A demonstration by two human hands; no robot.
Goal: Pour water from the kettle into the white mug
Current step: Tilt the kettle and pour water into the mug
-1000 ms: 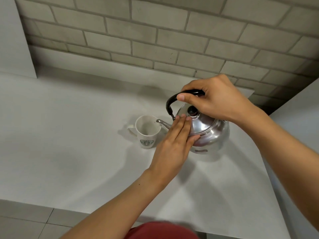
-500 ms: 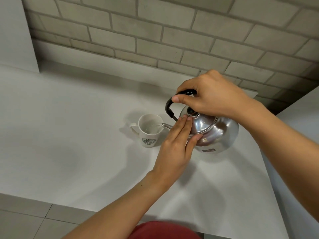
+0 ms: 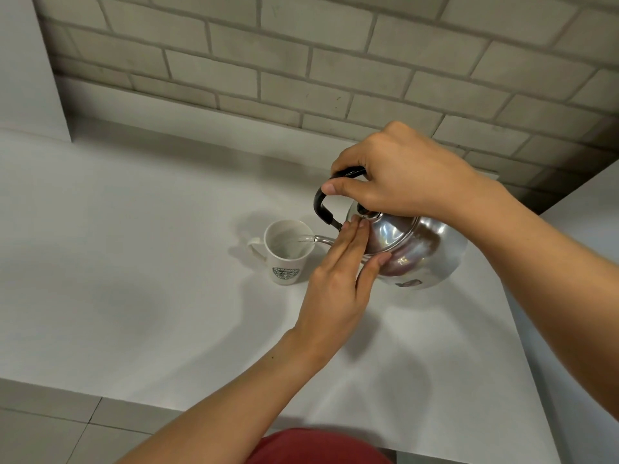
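Nearest the camera, a red garment (image 3: 321, 447) showed at the lower edge of the frame. The left hand (image 3: 338, 283) lay flat against the kettle (image 3: 415, 249), fingers straight and together on the lid (image 3: 388, 234), thumb against the body; it steadied rather than gripped. The steel kettle was raised off the white counter (image 3: 134, 296) and tilted toward the left, its spout (image 3: 321, 239) over the rim of the white mug (image 3: 286, 252). The mug stood upright on the counter, handle pointing left; a thin stream appeared to enter it, though this was hard to confirm. The right hand (image 3: 402, 182) was closed around the black handle (image 3: 323, 204). Beyond stood a brick wall (image 3: 335, 61).
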